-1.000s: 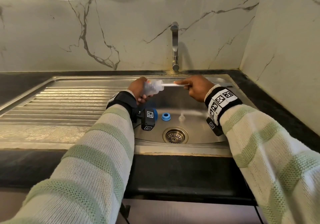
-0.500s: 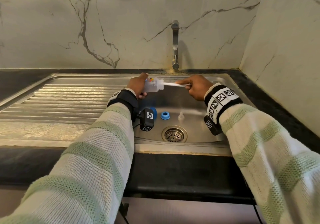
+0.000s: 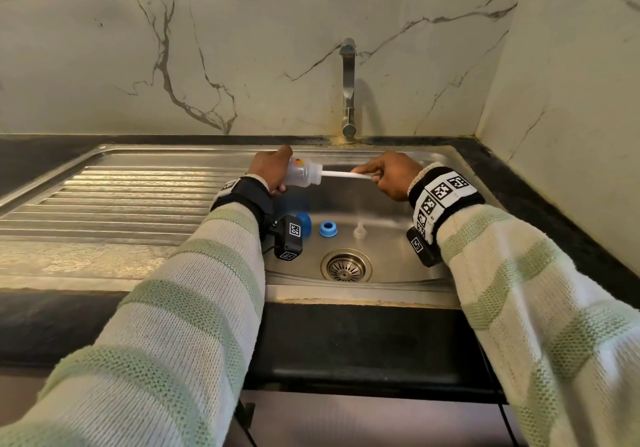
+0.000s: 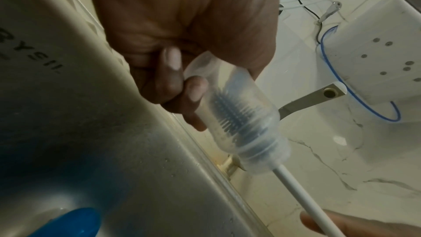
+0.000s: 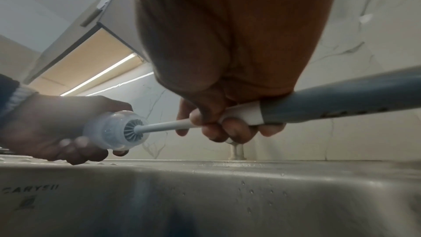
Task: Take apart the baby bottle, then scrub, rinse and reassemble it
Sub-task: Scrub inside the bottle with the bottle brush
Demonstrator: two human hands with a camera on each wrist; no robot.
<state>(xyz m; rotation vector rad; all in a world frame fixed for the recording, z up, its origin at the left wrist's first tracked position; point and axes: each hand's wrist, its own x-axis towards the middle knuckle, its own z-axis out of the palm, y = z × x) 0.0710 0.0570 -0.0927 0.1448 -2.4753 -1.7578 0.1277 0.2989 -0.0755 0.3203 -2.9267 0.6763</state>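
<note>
The left hand (image 3: 268,169) is curled around the base of the clear bottle (image 3: 302,173), held on its side above the sink (image 3: 398,239); the right hand (image 3: 389,175) is closed on the white-handled brush (image 3: 343,175), whose bristles are buried inside. Scrubbing appears to be in hand; rinsing at the tap (image 3: 347,86) is likely needed next. A blue ring (image 3: 328,229), a blue cap (image 3: 304,224) and the clear teat (image 3: 359,230) are seen lying apart in the basin.

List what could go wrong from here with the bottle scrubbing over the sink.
1. The left hand holds only the base end of the clear bottle; a hard push of the brush may twist it out of that grip.
2. The blue ring and clear teat lie loose near the drain; a dropped bottle could knock them.
3. The right hand holds the handle far from the bristles, so the thin white shaft may flex.
</note>
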